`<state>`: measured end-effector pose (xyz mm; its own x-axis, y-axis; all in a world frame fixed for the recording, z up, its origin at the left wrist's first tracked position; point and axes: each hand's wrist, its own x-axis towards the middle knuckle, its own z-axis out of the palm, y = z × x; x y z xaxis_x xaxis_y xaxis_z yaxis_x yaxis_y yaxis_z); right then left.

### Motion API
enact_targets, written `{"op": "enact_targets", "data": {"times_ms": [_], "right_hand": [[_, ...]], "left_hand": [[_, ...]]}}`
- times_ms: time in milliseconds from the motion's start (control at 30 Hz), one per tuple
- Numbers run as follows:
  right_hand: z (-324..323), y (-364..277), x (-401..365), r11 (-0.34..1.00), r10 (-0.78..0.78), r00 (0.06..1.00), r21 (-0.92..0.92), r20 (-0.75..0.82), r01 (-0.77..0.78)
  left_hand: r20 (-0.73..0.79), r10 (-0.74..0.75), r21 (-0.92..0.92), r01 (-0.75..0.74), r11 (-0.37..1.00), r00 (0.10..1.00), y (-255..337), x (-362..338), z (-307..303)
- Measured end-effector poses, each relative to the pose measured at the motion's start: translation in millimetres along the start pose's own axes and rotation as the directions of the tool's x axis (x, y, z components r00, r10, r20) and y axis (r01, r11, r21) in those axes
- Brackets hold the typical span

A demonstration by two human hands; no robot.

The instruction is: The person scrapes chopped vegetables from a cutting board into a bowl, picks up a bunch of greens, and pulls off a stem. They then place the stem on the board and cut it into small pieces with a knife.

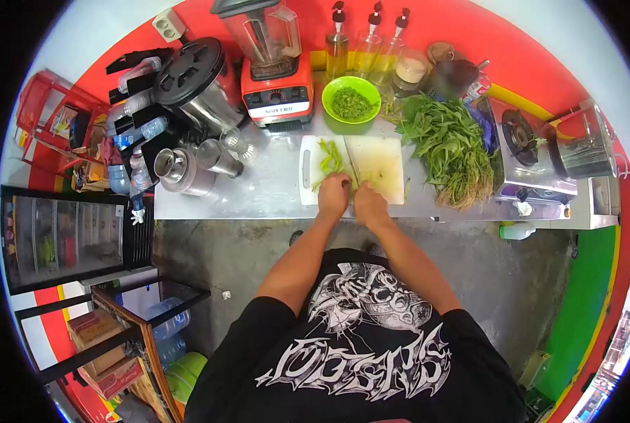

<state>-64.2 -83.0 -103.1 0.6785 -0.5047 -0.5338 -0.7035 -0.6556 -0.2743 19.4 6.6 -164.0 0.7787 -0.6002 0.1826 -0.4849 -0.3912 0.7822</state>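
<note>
A white cutting board lies near the front edge of the metal table. My right hand is closed around the handle of a knife, its blade pointing away from me across the board. Close beside it, my left hand is curled with its fingertips down on the board, against some light green vegetable strips. More strips lie left of the blade. Small pale bits are scattered on the right half of the board. Just behind the board, a bright green bowl holds finely chopped greens.
A large bunch of leafy greens with roots lies to the right, before a gas stove. A red blender, pump bottles and a jar line the back. Metal containers and a glass stand left.
</note>
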Motion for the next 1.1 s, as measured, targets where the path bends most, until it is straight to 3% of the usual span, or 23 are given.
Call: {"op": "enact_targets", "data": {"times_ms": [67,167,267,333,467,667,767,833,867,933,1100], "right_hand": [[11,8,2,1.000,-0.023,0.999,0.009,-0.022,0.024],[19,7,-9,1.000,-0.027,1.000,-0.002,-0.015,0.027],[23,7,-5,0.986,0.081,0.995,0.152,-0.063,-0.071],[14,4,2,1.000,0.020,0.998,0.023,-0.052,-0.019],[2,5,-7,0.998,-0.059,0.998,-0.019,-0.022,0.059],[20,5,-6,0.993,0.077,0.996,0.098,-0.046,-0.072],[5,6,-3,0.999,0.012,0.998,0.043,-0.064,-0.009],[3,9,-12,0.979,-0.183,0.983,-0.090,-0.006,0.182],[6,5,-15,0.979,-0.184,0.983,-0.090,-0.009,0.182],[19,1,-16,0.992,0.070,0.996,0.106,-0.048,-0.065],[19,0,-7,0.995,0.036,0.994,0.101,-0.102,-0.025]], "left_hand": [[0.040,-0.083,0.010,0.083,0.997,0.996,0,0,3],[-0.008,-0.033,-0.041,0.033,0.999,0.999,1,-1,1],[-0.020,-0.033,0.003,0.033,0.999,0.999,4,-1,1],[0.011,-0.045,-0.003,0.045,0.999,0.999,3,1,0],[0.033,-0.036,-0.009,0.037,0.999,0.999,-4,0,3],[0.046,-0.025,-0.029,0.026,0.999,0.999,3,0,-3],[0.079,-0.046,0.006,0.046,0.999,0.996,8,1,-6],[0.077,-0.004,-0.003,0.004,1.000,0.997,5,1,-7],[0.076,-0.001,-0.003,0.001,1.000,0.997,3,2,-7],[0.059,0.006,0.001,-0.006,1.000,0.998,2,1,-4],[0.084,0.053,-0.023,-0.051,0.998,0.995,0,0,-7]]}}
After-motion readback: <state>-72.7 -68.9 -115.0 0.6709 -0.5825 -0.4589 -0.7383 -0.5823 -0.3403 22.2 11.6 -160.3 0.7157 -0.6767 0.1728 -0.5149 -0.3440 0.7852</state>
